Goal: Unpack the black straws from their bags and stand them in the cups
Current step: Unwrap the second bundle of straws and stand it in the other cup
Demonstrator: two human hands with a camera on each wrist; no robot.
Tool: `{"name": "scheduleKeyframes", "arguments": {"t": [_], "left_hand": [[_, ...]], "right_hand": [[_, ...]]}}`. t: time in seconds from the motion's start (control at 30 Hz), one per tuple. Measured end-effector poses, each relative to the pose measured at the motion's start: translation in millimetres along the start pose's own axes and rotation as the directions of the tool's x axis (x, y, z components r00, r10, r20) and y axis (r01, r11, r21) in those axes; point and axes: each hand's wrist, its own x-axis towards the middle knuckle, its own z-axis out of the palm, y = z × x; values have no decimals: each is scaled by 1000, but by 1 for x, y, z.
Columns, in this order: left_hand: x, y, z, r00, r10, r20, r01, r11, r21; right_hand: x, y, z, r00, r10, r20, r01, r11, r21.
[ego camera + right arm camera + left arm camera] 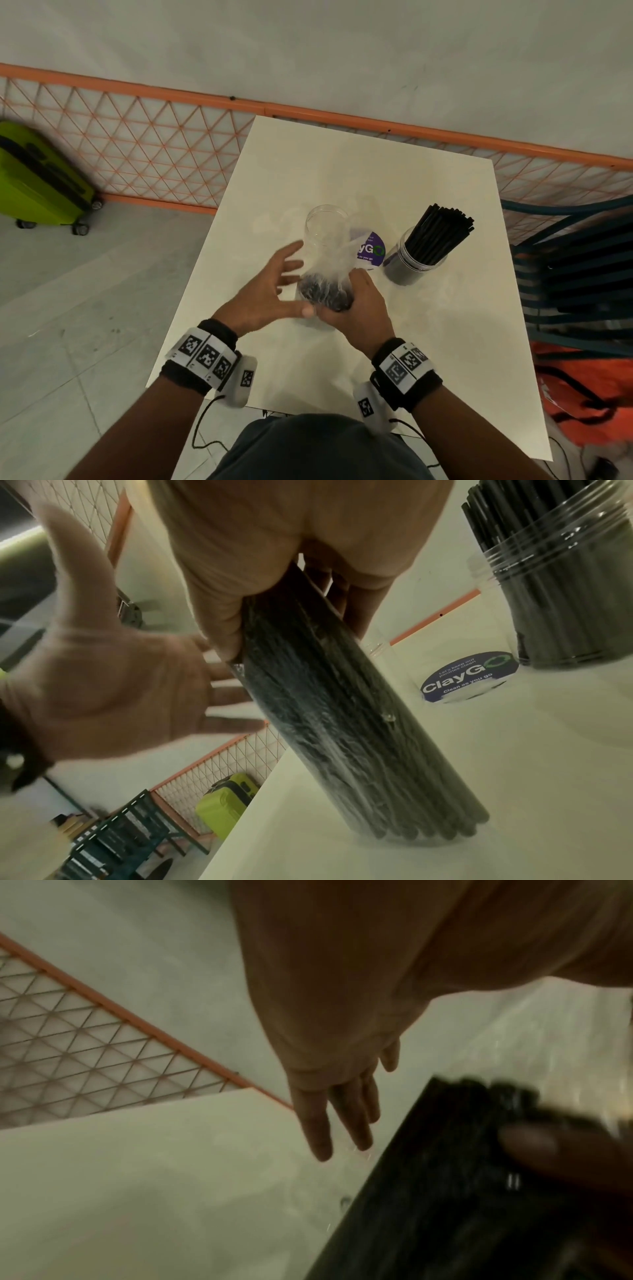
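My right hand (356, 305) is wrapped round the bagged bundle of black straws (346, 723), standing near upright on the table (342, 171), its loose top toward the empty cup (325, 222) just beyond, while my left hand (270, 291) hovers spread beside it, holding nothing.

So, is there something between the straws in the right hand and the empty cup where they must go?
Yes: the clear bag still wraps the straws that the right hand grips. The empty cup behind them is open, with nothing else visible between.
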Motion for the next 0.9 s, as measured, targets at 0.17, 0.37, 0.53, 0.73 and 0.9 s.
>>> {"name": "scheduleKeyframes", "arguments": {"t": [0.17, 0.37, 0.53, 0.73, 0.9], "left_hand": [[-3, -44, 28, 996, -68, -50, 67, 998, -12], [-1, -48, 44, 976, -23, -217, 17, 999, -28], [2, -42, 41, 948, -6, -319, 1, 1000, -15], [10, -64, 45, 992, 0, -129, 33, 967, 251], [13, -70, 53, 990, 12, -144, 38, 940, 339]], "right_hand": [[0, 21, 8, 973, 123, 195, -165, 963, 213], [-7, 33, 6, 970, 147, 196, -152, 988, 14], [-7, 28, 4, 986, 135, 101, -147, 982, 116], [-4, 57, 14, 940, 265, 215, -242, 962, -128], [-5, 60, 18, 924, 296, 243, -208, 920, -333]]}}
